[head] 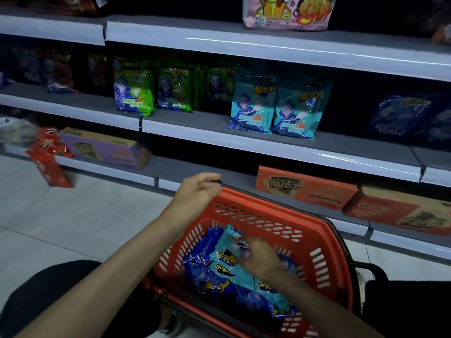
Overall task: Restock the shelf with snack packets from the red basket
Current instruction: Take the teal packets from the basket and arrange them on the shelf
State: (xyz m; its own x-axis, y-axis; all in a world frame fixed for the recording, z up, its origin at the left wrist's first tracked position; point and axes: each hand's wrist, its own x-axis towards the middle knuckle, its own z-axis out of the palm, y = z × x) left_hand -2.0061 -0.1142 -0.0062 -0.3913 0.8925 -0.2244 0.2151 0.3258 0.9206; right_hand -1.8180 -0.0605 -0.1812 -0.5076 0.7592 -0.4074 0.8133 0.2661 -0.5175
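A red basket (pixel 256 211) sits tilted in front of me, low in the view, holding several teal and dark blue snack packets. My left hand (pixel 199 191) grips the basket's far left rim corner. My right hand (pixel 260 258), blurred, is down inside the basket with its fingers on a teal packet (pixel 225 254); whether they pinch it is unclear. On the middle shelf (pixel 268 147) two teal packets (pixel 275 111) stand upright side by side, with green packets (pixel 151 91) to their left and dark blue packets (pixel 402 115) to the right.
The bottom shelf holds a purple carton (pixel 105 147) at left and orange cartons (pixel 305 186) at right. Red packs (pixel 48 157) lean at the lower left shelf edge over the tiled floor. A pink noodle pack (pixel 288 11) stands on the top shelf.
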